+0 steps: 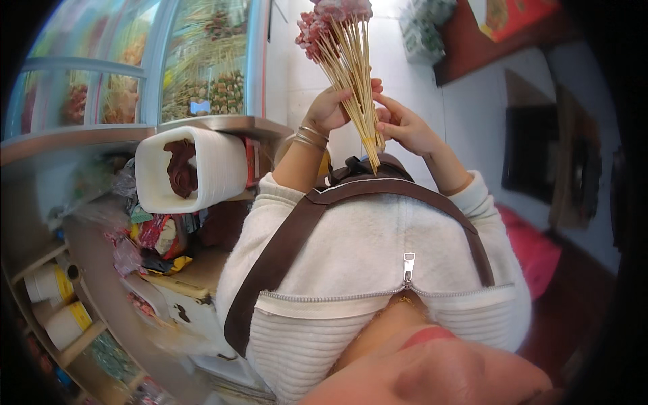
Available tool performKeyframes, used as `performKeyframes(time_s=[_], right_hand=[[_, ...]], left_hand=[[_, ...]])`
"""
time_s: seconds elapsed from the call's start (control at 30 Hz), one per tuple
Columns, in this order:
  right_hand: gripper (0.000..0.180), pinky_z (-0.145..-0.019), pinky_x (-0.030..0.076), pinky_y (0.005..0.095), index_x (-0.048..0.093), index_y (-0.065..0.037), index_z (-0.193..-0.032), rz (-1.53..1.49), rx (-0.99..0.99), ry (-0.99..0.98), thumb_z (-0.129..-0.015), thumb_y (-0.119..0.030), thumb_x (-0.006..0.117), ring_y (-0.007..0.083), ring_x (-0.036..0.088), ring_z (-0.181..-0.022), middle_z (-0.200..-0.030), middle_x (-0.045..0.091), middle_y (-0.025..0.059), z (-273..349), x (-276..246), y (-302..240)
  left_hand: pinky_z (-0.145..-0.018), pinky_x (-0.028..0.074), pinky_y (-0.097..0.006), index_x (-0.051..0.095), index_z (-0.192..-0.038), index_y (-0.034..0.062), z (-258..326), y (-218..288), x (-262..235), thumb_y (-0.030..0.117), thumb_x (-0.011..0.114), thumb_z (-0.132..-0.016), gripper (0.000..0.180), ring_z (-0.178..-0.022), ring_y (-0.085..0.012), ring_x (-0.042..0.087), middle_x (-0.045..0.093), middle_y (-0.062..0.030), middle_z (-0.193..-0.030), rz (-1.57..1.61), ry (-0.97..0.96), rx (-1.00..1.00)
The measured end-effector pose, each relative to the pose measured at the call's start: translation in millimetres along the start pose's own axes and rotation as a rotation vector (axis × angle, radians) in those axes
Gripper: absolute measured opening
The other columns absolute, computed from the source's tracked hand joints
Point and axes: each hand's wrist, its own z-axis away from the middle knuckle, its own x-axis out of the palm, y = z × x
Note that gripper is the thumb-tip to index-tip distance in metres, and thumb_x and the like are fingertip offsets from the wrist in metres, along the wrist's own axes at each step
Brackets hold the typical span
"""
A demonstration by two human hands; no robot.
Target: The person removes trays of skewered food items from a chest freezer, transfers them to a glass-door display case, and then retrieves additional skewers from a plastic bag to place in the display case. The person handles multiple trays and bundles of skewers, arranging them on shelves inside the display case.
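Note:
A bundle of meat skewers (356, 74) is held out in front of me, with pink raw meat at the far end. The bare wooden sticks point back toward my waist. My left hand (331, 108), with bangles on its wrist, is closed around the sticks from the left, its thumb lying across them. My right hand (408, 127) is closed at the right side of the bundle. Its thumb and fingers pinch the sticks near their lower ends. Some fingers of both hands are hidden behind the sticks.
A glass display case (206, 67) with many skewers stands at the far left. Nearer is a stack of white tubs (226, 169), a dark brown item inside. Bags and packets (162, 236) clutter the left. A red table (472, 40) is at the far right.

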Motion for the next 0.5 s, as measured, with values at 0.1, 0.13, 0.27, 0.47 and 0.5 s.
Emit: performKeyframes(time_s=[0.1,0.13,0.27,0.47,0.5], right_hand=[[0.059,-0.068,0.045,0.0237,0.025,-0.005,-0.134,0.280,0.080,-0.054,-0.083,-0.012,0.056,0.0110,0.053,-0.079,-0.088,0.057,0.0065,-32,-25,-25],[0.059,-0.067,0.044,0.0233,0.028,-0.005,-0.132,0.390,0.039,-0.039,-0.081,-0.013,0.058,0.0099,0.053,-0.078,-0.086,0.057,0.0068,-59,-37,-37],[0.048,-0.070,0.044,0.0272,0.042,-0.004,-0.118,0.829,-0.025,0.176,-0.077,-0.016,0.062,0.0133,0.053,-0.078,-0.086,0.057,0.0086,-156,-75,-42],[0.038,-0.070,0.043,0.0298,0.047,0.000,-0.108,0.718,-0.018,0.353,-0.072,-0.006,0.055,0.0171,0.050,-0.076,-0.082,0.054,0.0087,-277,-146,-17],[0.036,-0.069,0.042,0.0298,0.047,0.000,-0.106,0.690,-0.083,0.333,-0.072,-0.006,0.055,0.0169,0.049,-0.074,-0.081,0.052,0.0081,-301,-162,-25]], left_hand=[[-0.096,0.036,-0.034,0.034,-0.127,0.0005,-13,6,-9,0.015,0.055,-0.082,0.051,-0.110,-0.0203,0.046,0.047,-0.0111,-0.120,-0.259,0.164,0.139],[-0.094,0.036,-0.032,0.037,-0.126,0.0020,-27,17,-14,0.013,0.056,-0.082,0.049,-0.108,-0.0177,0.047,0.050,-0.0084,-0.117,-0.275,0.319,0.263],[-0.090,0.037,-0.029,0.041,-0.119,0.0030,-89,47,-31,0.008,0.059,-0.080,0.043,-0.102,-0.0130,0.048,0.052,-0.0043,-0.109,-0.548,0.651,0.416],[-0.096,0.033,-0.031,0.033,-0.129,0.0017,-28,181,-132,0.021,0.057,-0.084,0.053,-0.111,-0.0167,0.042,0.044,-0.0076,-0.121,-0.952,0.958,0.169],[-0.094,0.035,-0.030,0.035,-0.127,0.0015,-4,227,-155,0.022,0.055,-0.085,0.050,-0.107,-0.0162,0.045,0.046,-0.0073,-0.119,-0.898,1.081,0.414]])
